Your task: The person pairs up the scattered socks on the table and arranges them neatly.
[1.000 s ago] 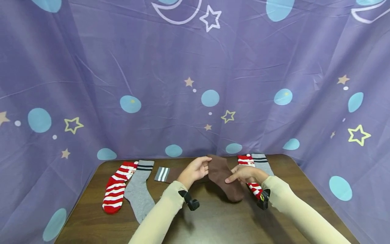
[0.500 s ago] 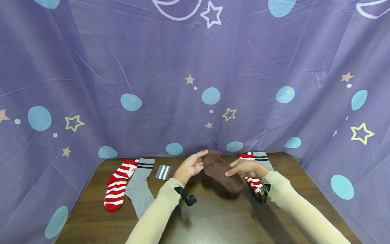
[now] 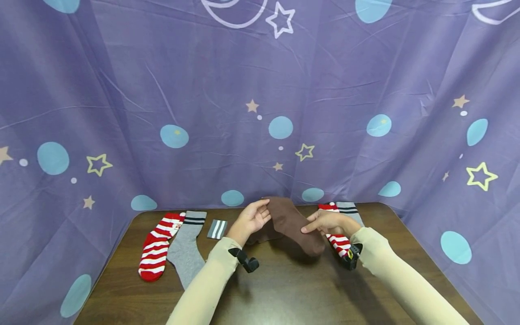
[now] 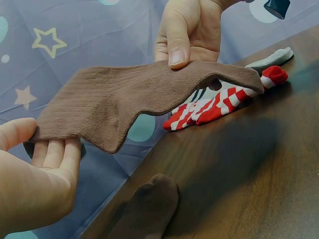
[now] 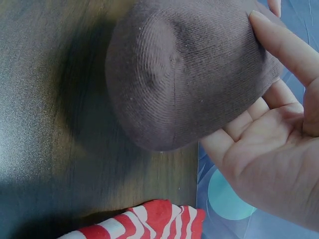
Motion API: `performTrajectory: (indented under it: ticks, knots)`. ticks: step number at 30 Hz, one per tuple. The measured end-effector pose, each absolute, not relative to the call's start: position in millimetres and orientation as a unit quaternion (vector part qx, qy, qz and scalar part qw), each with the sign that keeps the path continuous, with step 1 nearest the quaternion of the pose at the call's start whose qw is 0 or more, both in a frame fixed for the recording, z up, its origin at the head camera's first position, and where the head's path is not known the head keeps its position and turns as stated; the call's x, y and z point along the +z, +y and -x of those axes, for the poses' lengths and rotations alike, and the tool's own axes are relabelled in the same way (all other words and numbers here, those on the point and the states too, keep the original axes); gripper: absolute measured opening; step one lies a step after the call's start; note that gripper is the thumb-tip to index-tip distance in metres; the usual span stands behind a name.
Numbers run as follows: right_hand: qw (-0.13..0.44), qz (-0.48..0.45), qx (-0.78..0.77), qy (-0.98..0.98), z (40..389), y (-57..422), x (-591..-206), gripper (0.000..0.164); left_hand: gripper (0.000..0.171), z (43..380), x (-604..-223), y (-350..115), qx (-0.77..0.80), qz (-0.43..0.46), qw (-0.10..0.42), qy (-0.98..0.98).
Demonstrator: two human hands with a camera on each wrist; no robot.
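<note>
A brown sock (image 3: 291,224) is held up above the table, stretched between both hands. My left hand (image 3: 253,219) pinches its cuff end, thumb on one side and fingers on the other, as the left wrist view shows. Farther along, near the foot, my right hand (image 3: 328,222) grips the sock with the thumb on top and the fingers behind. The toe (image 5: 159,99) hangs toward the lower right in the head view. Under the left hand lies another brown sock (image 4: 149,206) with a grey, white-striped cuff (image 3: 217,229), partly hidden by that hand.
On the left of the wooden table (image 3: 276,289) lie a red-and-white striped sock (image 3: 156,248) and a grey sock (image 3: 184,253), the latter partly behind the left sleeve. Another striped sock (image 3: 338,243) and grey sock (image 3: 350,214) lie behind the right hand. A purple curtain (image 3: 227,113) hangs behind.
Both hands keep their hold on the brown sock. The left hand has moved slightly left and up, drawing the cuff end with it, and the sock lies more level.
</note>
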State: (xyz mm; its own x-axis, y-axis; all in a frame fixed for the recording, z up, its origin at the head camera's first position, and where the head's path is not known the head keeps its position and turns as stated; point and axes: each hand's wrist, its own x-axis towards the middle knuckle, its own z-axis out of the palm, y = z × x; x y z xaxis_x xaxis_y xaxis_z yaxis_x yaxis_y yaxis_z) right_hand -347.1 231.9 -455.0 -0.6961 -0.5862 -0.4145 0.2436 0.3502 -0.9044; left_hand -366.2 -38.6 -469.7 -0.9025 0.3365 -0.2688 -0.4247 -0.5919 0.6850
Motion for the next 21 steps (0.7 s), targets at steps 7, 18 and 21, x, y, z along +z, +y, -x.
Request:
performTrajectory:
  ticks: [7, 18, 21]
  knots:
    - [0.374, 0.116, -0.556, 0.733, 347, 233, -455, 0.013, 0.02, 365, -473, -44, 0.9, 0.06, 0.207, 0.378]
    - [0.383, 0.132, -0.565, 0.719, 348, 239, -449, 0.016, 0.017, 367, -481, -62, 0.903, 0.094, 0.191, 0.372]
    - [0.382, 0.132, -0.572, 0.714, 347, 239, -449, 0.017, 0.026, 366, -481, -67, 0.904, 0.091, 0.193, 0.37]
